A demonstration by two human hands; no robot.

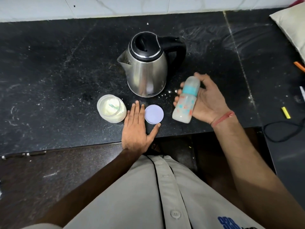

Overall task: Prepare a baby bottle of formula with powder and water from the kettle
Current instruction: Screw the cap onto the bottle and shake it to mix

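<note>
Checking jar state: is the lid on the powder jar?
No, the powder jar stands open, and its lid lies on the counter beside the left hand.

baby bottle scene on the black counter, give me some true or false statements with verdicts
1. The right hand holds the clear baby bottle with the teal collar. True.
2. The round lavender lid sits on the clear powder jar. False: it lies on the black stone counter, and the jar is open.
3. The steel electric kettle has its lid closed. True.
4. The left hand grips the kettle handle. False: it rests flat beside the lid.
</note>
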